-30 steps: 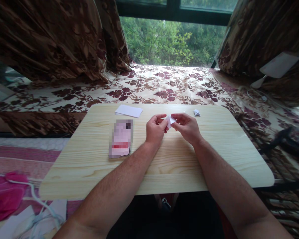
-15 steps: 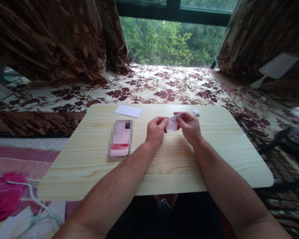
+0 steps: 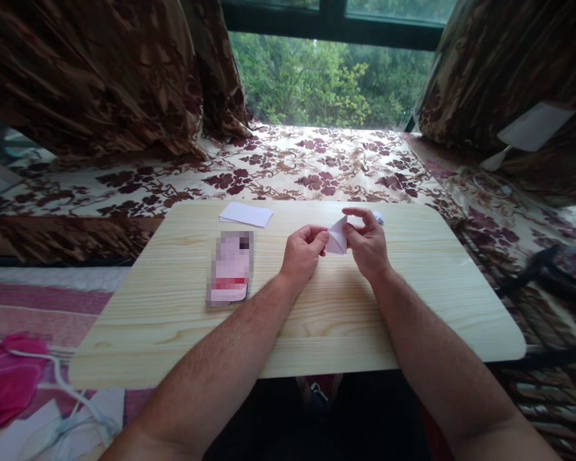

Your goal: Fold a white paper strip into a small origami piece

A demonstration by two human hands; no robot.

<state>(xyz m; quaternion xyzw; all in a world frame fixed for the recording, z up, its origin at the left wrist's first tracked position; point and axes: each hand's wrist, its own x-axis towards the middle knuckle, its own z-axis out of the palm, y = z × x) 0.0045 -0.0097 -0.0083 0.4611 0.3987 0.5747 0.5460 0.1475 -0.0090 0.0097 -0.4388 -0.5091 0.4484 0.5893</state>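
Between my hands is a small folded white paper (image 3: pixel 336 237), held up above the table with creases and a pointed top showing. My left hand (image 3: pixel 303 251) pinches its left edge between thumb and fingers. On the other side my right hand (image 3: pixel 367 242) grips the right edge with the thumb, while its index finger arches above the paper. Behind the right hand lies a small folded paper piece (image 3: pixel 379 218), partly hidden by the fingers. A pink phone (image 3: pixel 230 267), blurred by pixels, rests left of my left forearm.
A stack of white paper sheets (image 3: pixel 246 214) lies at the back left of the light wooden table (image 3: pixel 139 307). Beyond is a floral-covered ledge (image 3: pixel 307 160) under the window. A white lamp (image 3: pixel 535 128) stands at right; cables and a pink cloth (image 3: pixel 9 378) are at lower left.
The folded paper has turned, its point now standing more upright. My right index finger has lifted off it and arched upward. The small folded piece behind is now more covered.
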